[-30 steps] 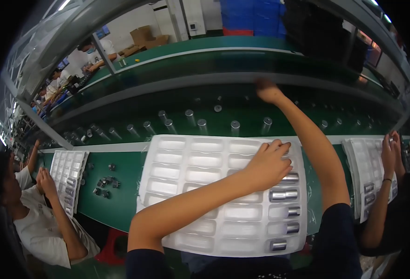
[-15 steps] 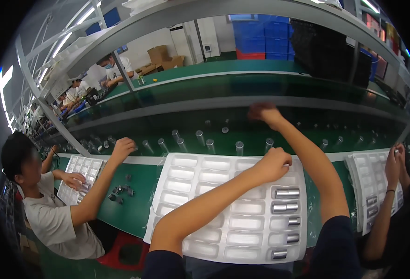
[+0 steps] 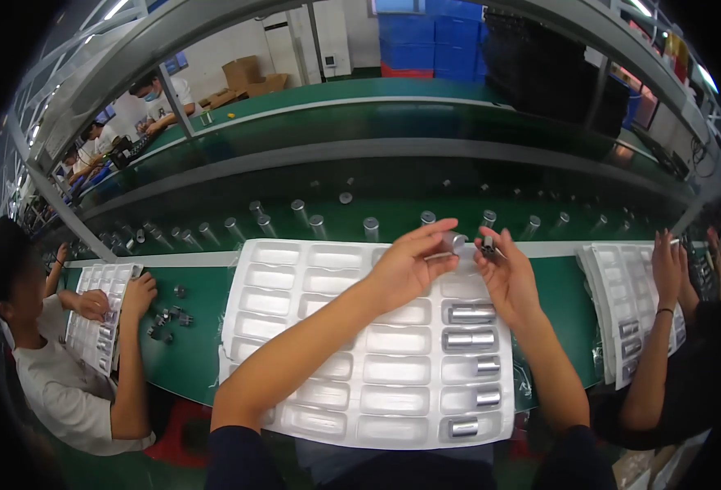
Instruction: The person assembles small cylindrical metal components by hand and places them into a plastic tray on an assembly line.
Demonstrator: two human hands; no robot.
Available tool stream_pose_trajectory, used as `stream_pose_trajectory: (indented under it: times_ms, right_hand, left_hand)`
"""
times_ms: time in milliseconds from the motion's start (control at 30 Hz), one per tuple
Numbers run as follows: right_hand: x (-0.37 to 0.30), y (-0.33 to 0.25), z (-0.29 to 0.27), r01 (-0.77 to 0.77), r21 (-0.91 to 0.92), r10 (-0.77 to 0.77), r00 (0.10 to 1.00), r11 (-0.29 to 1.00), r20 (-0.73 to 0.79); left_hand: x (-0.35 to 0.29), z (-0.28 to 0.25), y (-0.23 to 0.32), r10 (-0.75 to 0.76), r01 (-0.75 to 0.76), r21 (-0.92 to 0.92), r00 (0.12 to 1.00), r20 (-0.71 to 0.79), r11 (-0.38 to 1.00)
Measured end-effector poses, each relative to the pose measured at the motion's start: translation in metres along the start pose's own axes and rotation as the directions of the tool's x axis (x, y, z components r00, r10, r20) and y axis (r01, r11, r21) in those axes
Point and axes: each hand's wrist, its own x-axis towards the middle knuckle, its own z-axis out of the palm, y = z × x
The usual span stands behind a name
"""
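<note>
My left hand [image 3: 409,268] is closed, pinching a short silver metal cylinder [image 3: 457,242] between thumb and fingers. Facing it, my right hand [image 3: 507,282] grips a small dark metallic part [image 3: 488,247], whose exact kind is too small to tell. A slight gap separates the two pieces. Below both hands lies a white plastic tray [image 3: 354,392] with rows of oblong compartments. Several silver cylinders [image 3: 470,339] lie on their sides in its right-hand column; some fill a compartment's length, others only part of it.
Upright silver cylinders [image 3: 371,229] stand in a line on the green surface beyond the tray. Small dark parts [image 3: 170,318] lie loose to the left. Co-workers at left [image 3: 62,359] and right [image 3: 679,351] handle similar trays. A grey metal frame [image 3: 238,49] spans overhead.
My right hand has come back from the far surface with the small dark part. My left hand has lifted off the tray's right side with a cylinder, meeting it. The view has shifted right.
</note>
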Motion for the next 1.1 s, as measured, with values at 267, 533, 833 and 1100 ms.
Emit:
stream_pose_trajectory:
  times_ms: [267,533,833,1100]
  right_hand:
    - [-0.016,0.0,0.001,0.374,-0.489,-0.345,0.926,0.788,0.154]
    - [-0.018,-0.002,0.004,0.432,-0.514,-0.378,0.901,0.741,0.213]
    - [-0.019,0.0,-0.004,0.349,-0.551,-0.319,0.935,0.759,0.152]
    - [-0.023,0.004,-0.005,0.37,-0.576,-0.295,0.929,0.729,0.223]
  left_hand:
    - [-0.007,0.009,-0.007,-0.011,0.027,0.135,0.993,-0.116,0.99]
    - [-0.008,0.008,-0.004,-0.041,0.051,0.135,0.996,-0.076,0.99]
    - [-0.01,0.009,-0.005,-0.012,0.018,0.207,1.0,-0.029,0.978]
    - [-0.009,0.012,-0.018,0.156,-0.106,0.475,0.985,-0.067,0.874]
